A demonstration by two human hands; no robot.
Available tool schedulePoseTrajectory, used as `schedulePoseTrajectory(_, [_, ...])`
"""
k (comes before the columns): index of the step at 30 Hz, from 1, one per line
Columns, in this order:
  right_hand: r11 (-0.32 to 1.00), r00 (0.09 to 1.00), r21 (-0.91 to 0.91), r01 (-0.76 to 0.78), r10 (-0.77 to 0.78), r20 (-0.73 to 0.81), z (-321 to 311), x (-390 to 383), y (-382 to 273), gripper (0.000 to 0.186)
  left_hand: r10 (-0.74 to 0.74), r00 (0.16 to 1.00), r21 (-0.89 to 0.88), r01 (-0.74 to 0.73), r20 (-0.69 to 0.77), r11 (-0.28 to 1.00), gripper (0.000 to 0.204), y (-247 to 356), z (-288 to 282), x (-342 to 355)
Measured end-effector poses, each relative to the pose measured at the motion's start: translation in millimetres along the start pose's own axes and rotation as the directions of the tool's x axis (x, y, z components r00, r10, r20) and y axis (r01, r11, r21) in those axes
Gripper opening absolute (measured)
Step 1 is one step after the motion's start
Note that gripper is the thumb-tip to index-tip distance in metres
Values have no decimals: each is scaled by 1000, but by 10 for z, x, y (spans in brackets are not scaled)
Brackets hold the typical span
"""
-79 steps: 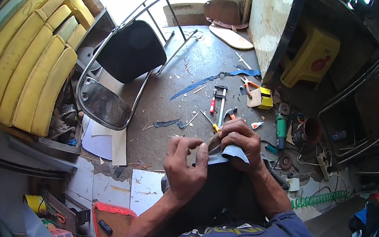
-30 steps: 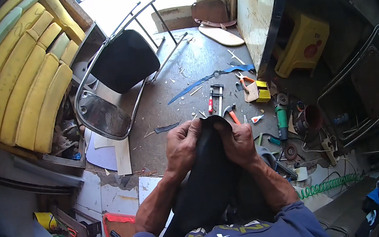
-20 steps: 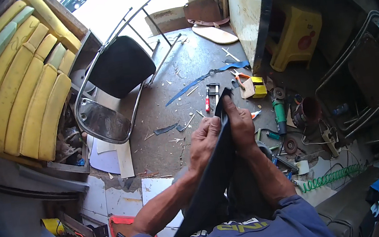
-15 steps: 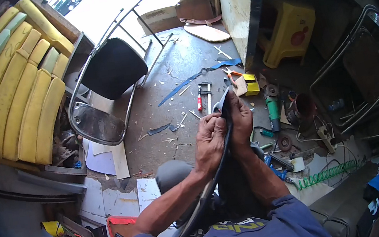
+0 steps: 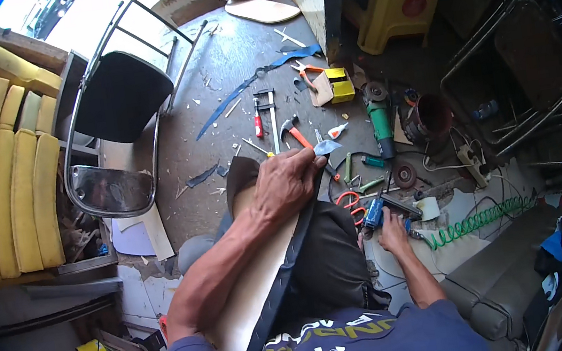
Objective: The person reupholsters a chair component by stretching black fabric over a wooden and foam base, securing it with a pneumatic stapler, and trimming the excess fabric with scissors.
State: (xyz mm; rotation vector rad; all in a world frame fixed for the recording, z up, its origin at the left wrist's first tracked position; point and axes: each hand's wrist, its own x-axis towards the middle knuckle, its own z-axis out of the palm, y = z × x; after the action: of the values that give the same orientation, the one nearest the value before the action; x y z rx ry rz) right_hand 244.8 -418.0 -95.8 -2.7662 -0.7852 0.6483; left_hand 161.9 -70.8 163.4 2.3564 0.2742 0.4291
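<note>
A long pale wooden board (image 5: 258,283) lies slanted across my lap, its right edge wrapped in dark fabric (image 5: 282,284) with a row of small staples. At the board's far end my left hand (image 5: 289,183) pinches the fabric; a blue-grey fabric tip (image 5: 327,147) pokes out past the fingers. To the right, my right hand (image 5: 393,233) is down near the floor, closed around the handle of a blue air staple gun (image 5: 373,215). A green coiled hose (image 5: 473,225) runs off to the right from it. The right fingers are partly hidden.
Beyond my knees lie a hammer (image 5: 295,134), a clamp (image 5: 273,120), pliers (image 5: 308,70), red-handled scissors (image 5: 351,202) and a green angle grinder (image 5: 379,121). A metal-framed chair (image 5: 120,97) stands left, near stacked yellow cushions (image 5: 12,187). A grey padded seat (image 5: 500,275) is at right.
My right hand has left the fabric and moved right, down to the staple gun. My left hand still holds the fabric, and the board has come into fuller view. The view has shifted right.
</note>
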Motion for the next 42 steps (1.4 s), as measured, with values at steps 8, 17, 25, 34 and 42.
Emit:
schedulePoseTrajectory(8, [954, 1000, 301, -1, -4, 15, -656, 310, -341, 46, 68, 989, 44, -74, 128, 996, 29, -165, -62, 18])
schedulePoseTrajectory(17, [640, 866, 587, 496, -316, -387, -2349, -295, -1642, 28, -123, 930, -46, 148, 347, 988, 38, 10, -271, 189])
schedulePoseTrajectory(25, [817, 929, 444, 368, -336, -152, -2880, -501, -2121, 34, -112, 943, -7, 120, 313, 993, 34, 30, -330, 163])
schedulePoseTrajectory(34, [873, 956, 392, 290, -282, -78, -3042, -603, -2260, 35, -228, 871, -68, 284, 436, 956, 47, -55, -410, 258])
schedulePoseTrajectory(42, [850, 961, 457, 260, -274, -37, -3021, -511, -2312, 36, -228, 891, -68, 276, 393, 959, 48, -161, -347, 252])
